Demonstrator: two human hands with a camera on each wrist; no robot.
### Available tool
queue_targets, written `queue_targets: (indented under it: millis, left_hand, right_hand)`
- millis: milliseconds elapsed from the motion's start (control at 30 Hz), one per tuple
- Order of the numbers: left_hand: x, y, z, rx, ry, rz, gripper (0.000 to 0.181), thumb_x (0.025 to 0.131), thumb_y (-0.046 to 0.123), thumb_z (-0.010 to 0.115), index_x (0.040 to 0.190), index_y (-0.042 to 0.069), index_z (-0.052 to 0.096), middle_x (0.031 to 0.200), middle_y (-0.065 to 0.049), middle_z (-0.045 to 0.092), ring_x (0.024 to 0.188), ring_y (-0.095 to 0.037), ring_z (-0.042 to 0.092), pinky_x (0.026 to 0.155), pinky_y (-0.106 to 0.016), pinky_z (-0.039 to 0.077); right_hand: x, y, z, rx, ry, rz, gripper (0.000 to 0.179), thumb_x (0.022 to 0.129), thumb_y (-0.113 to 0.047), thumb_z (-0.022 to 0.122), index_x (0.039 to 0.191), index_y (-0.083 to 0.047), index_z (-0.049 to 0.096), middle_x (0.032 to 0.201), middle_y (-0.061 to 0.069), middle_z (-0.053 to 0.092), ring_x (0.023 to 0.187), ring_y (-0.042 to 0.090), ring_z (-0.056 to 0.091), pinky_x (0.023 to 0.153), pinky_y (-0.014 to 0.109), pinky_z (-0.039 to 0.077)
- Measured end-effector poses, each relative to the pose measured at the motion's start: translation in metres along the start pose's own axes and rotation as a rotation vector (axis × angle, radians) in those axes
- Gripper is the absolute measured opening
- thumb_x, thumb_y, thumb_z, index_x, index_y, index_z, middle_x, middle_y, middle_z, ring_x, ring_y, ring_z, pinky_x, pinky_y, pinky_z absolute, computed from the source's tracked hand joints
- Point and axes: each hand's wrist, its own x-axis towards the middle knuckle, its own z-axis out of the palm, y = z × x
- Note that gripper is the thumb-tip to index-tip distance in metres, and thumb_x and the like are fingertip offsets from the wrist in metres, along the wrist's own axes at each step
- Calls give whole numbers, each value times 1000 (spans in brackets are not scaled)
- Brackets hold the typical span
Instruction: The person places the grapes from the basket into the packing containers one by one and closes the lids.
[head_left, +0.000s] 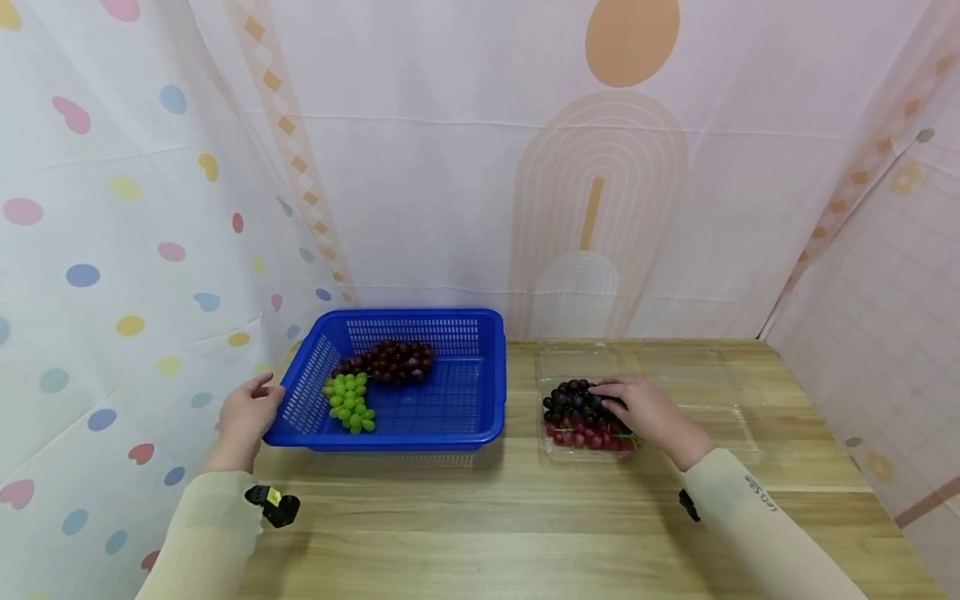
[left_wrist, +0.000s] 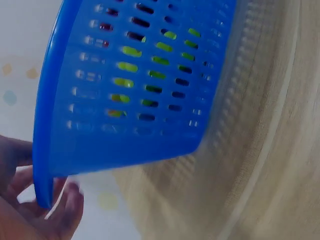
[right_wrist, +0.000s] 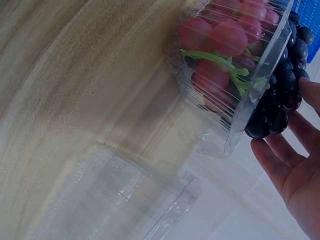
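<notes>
At the left, my left hand [head_left: 250, 413] holds the rim of a blue plastic basket [head_left: 491, 437], with fingers on both sides of the rim in the left wrist view. Inside the basket lie a bunch of green grapes [head_left: 349, 403] and a bunch of dark red grapes [head_left: 397, 361]. To the right, my right hand [head_left: 643, 408] grips a bunch of black grapes [right_wrist: 286, 82] from its right side. The bunch rises above the rim of a clear plastic box [right_wrist: 235, 135]. Red grapes [right_wrist: 215, 40] with green stems sit in that box, in front of the black ones.
A second clear container section [head_left: 723, 421], with nothing in it, lies right of the grape box, under and behind my right forearm. Wood-grain table [head_left: 480, 525] stretches in front. Printed curtains [head_left: 420, 208] hang behind and at both sides.
</notes>
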Motion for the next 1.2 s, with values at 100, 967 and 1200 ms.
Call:
queue_targets:
  millis: [100, 967, 1200]
  left_hand:
    - [-9, 17, 3, 31, 119, 104, 54, 98, 25, 46, 145, 3, 35, 137, -27, 45, 123, -45, 42, 104, -68, 18]
    - [-179, 174, 192, 209, -412, 838, 52, 94, 22, 58, 143, 16, 43, 140, -7, 48, 123, -23, 51, 99, -39, 45]
    - [-182, 167, 238, 205, -468, 743, 61, 97, 18, 53, 150, 9, 25, 153, -16, 28, 138, -33, 31, 108, -48, 35]
  right_hand:
    - [-1, -1, -1, -5, 9, -9, 30, 92, -15, 62, 122, -12, 65, 123, 15, 61, 114, 34, 56, 94, 49, 47]
    - [-3, 4, 1, -9, 39, -35, 34, 88, -13, 67, 122, -12, 65, 122, 15, 62, 113, 34, 57, 92, 49, 48]
    - [-4, 4, 0, 9, 41, -40, 34, 89, -13, 66, 123, -12, 64, 124, 17, 61, 114, 36, 56, 92, 51, 47]
